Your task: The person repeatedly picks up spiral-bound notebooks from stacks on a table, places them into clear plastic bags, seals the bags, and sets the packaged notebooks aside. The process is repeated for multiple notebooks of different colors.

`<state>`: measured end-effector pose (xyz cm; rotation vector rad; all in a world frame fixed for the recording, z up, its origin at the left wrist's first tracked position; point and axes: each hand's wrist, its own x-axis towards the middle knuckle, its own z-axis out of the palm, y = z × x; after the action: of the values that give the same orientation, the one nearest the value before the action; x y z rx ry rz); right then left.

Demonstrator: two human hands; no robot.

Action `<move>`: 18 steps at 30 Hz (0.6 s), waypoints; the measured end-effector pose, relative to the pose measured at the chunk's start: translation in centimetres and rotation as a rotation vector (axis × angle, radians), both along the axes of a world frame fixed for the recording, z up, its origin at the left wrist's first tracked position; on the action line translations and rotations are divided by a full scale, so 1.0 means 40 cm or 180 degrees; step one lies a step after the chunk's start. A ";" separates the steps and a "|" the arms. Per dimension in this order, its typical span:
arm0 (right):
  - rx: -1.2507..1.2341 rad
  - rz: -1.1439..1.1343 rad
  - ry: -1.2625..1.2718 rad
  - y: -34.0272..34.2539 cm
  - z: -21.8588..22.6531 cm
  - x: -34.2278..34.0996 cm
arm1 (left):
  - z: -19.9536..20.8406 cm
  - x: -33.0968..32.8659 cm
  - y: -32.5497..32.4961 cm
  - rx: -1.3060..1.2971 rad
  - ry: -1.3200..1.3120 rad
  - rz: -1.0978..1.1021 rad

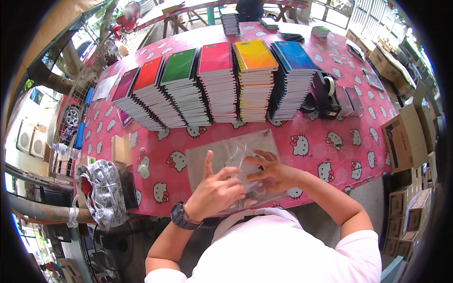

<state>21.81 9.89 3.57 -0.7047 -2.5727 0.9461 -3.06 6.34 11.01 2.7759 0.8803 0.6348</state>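
Six stacks of spiral notebooks stand in a fanned row across the far half of a table under a pink cartoon-cat tablecloth, their covers running magenta, red, green, pink, yellow-orange and blue from left to right, spines toward the far side. Just right of the blue stack sits a black tape dispenser with a pale roll on top. A smaller stack of notebooks stands at the far edge of the table. Brown cardboard cartons are piled along the right side, some with flaps open, and a small tan box rests at the table's left edge near a grey patterned bag. At the near edge lies a clear plastic bag, flat, its long axis tilted slightly from near-left to far-right. The left hand, with a black wristwatch, and the right hand both rest on its near end, fingers spread and pinching the film between the fingertips.
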 end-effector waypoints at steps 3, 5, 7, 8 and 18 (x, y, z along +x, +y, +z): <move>0.0098 -0.0064 -0.0051 0.008 0.005 0.013 | 0.024 -0.026 0.004 -0.0043 -0.1920 0.0724; 0.0102 -0.0062 -0.0078 0.002 0.006 0.014 | -0.022 -0.062 -0.005 -0.0231 -0.1616 0.0998; 0.0121 -0.0006 -0.0120 0.004 0.019 0.008 | -0.118 -0.085 -0.031 -0.0788 -0.0763 0.0886; 0.0094 0.0034 -0.0156 0.004 0.025 0.005 | -0.151 -0.085 -0.036 -0.0798 -0.0585 0.0838; 0.0109 0.0117 -0.0443 0.006 0.041 0.002 | -0.173 -0.020 0.006 -0.1060 0.0065 0.0262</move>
<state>21.90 10.11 5.20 -0.7405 -2.7245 0.8909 -3.87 6.59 4.10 2.4635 1.0060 0.4264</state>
